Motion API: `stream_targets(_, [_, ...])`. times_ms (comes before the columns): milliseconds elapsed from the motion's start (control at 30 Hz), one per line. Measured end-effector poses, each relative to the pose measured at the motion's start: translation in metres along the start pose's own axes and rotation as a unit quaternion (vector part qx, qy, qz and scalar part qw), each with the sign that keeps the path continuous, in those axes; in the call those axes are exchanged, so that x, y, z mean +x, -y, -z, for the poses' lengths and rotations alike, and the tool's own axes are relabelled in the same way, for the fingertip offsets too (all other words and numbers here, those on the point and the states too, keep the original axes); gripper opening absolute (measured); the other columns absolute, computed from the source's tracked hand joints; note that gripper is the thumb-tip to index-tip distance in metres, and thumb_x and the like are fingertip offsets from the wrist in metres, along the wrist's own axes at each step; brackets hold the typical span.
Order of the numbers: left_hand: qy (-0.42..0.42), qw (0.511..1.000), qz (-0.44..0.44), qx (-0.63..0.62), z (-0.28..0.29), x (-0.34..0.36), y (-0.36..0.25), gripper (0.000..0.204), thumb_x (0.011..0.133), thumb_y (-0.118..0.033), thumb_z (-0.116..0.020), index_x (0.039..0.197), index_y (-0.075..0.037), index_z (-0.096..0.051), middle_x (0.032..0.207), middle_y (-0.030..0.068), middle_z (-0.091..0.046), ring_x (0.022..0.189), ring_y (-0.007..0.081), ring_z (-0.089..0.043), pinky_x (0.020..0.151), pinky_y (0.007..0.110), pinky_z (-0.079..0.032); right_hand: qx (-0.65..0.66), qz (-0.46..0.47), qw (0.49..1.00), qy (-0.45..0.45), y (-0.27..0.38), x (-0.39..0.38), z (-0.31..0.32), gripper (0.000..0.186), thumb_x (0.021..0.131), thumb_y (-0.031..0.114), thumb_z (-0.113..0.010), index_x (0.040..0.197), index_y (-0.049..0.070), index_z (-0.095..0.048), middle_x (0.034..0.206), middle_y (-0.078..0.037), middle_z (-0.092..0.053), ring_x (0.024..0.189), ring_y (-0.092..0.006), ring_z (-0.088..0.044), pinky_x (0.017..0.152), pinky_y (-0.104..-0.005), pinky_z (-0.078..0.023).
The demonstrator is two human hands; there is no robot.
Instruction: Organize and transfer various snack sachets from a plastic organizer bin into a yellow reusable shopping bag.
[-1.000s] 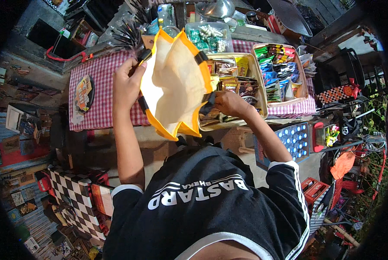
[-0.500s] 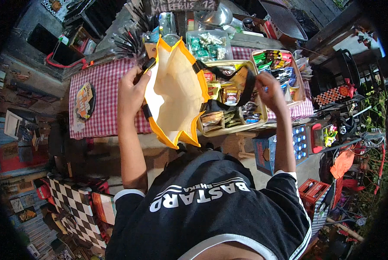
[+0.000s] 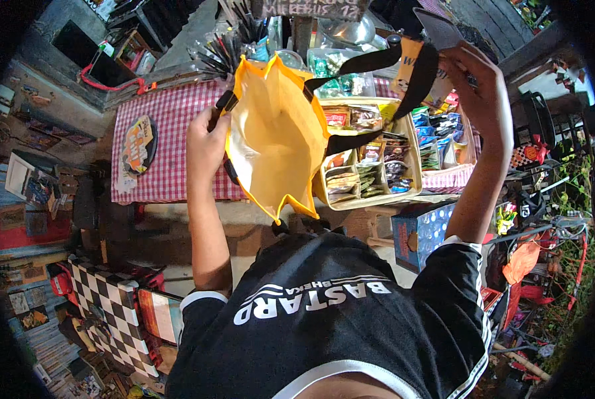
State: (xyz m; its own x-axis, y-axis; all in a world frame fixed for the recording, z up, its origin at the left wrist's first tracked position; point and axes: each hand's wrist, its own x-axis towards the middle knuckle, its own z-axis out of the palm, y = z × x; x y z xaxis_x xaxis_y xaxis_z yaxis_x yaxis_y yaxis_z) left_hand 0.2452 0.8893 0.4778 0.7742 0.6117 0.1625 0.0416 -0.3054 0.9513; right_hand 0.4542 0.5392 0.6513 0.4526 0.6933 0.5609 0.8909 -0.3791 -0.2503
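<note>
An open yellow bag (image 3: 277,146) with a cream lining is held upright over the front of the table. My left hand (image 3: 205,143) grips its left edge by a black handle. At the upper right, my right hand (image 3: 477,93) is closed on the bag's long black strap (image 3: 425,73), raised beside a printed light-brown card (image 3: 408,63); whether the fingers also touch that card is unclear. Below the strap lie a divided cream tray (image 3: 370,199) of packets and a second tray (image 3: 449,143) of colourful packets, partly hidden by my right arm.
A pink checked tablecloth (image 3: 161,183) carries a flat printed item (image 3: 138,149). At the back are dark straws (image 3: 221,56), a clear container (image 3: 350,85) and a metal bowl (image 3: 344,30). A blue crate (image 3: 410,239) stands below right, a black-and-white checked table (image 3: 108,299) lower left.
My right hand has moved up and right from the bag's side, drawing the strap out above the trays. The bag and my left hand shifted slightly rightward.
</note>
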Motion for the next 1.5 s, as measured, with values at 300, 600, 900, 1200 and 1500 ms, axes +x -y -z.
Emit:
stream_targets(300, [-0.025, 1.000, 0.002, -0.011, -0.004, 0.008, 0.000, 0.020, 0.095, -0.014, -0.063, 0.090, 0.005, -0.064, 0.078, 0.0081, -0.065, 0.071, 0.0122, -0.057, 0.065, 0.032, -0.045, -0.003, -0.073, 0.991, 0.112, -0.087, -0.077, -0.101, 0.017, 0.092, 0.012, -0.063, 0.099, -0.002, -0.069, 0.094, -0.021, -0.067, 0.090, -0.0411, -0.065, 0.080, -0.0459, -0.052])
stream_targets(600, [-0.049, 0.999, 0.008, -0.003, -0.005, 0.012, 0.012, 0.022, 0.095, -0.015, -0.062, 0.094, 0.006, -0.065, 0.082, 0.0100, -0.068, 0.073, 0.0150, -0.061, 0.068, 0.033, -0.047, -0.004, -0.194, 0.972, 0.130, -0.125, -0.129, -0.087, 0.017, 0.090, 0.005, -0.062, 0.103, -0.003, -0.069, 0.096, -0.020, -0.067, 0.095, -0.0404, -0.065, 0.083, -0.0436, -0.051])
stream_targets(900, [0.004, 1.000, -0.017, -0.001, -0.028, -0.003, -0.020, 0.021, 0.094, -0.015, -0.064, 0.093, 0.006, -0.065, 0.081, 0.0084, -0.068, 0.072, 0.0123, -0.060, 0.066, 0.032, -0.047, 0.049, -0.186, 0.981, -0.019, -0.052, -0.095, -0.055, 0.014, 0.092, 0.005, -0.065, 0.103, -0.004, -0.066, 0.091, -0.017, -0.064, 0.086, -0.0310, -0.065, 0.078, -0.0358, -0.050])
stream_targets(1200, [0.010, 0.999, -0.020, -0.032, -0.034, -0.008, -0.011, 0.019, 0.095, -0.013, -0.062, 0.097, 0.006, -0.067, 0.080, 0.0074, -0.069, 0.073, 0.0093, -0.058, 0.066, 0.031, -0.047, 0.188, 0.085, 0.971, 0.121, 0.059, -0.001, -0.125, 0.016, 0.094, 0.012, -0.066, 0.106, 0.001, -0.065, 0.098, -0.018, -0.068, 0.088, -0.0342, -0.069, 0.077, -0.0414, -0.054])
stream_targets(1500, [0.010, 1.000, -0.013, 0.025, 0.011, -0.012, 0.005, 0.020, 0.094, -0.013, -0.063, 0.092, 0.006, -0.063, 0.073, 0.0083, -0.065, 0.065, 0.0110, -0.056, 0.061, 0.033, -0.045, -0.007, 0.176, 0.942, 0.284, 0.022, 0.032, -0.231, 0.014, 0.090, 0.011, -0.058, 0.101, 0.003, -0.060, 0.097, -0.019, -0.069, 0.093, -0.0368, -0.070, 0.078, -0.0446, -0.056])
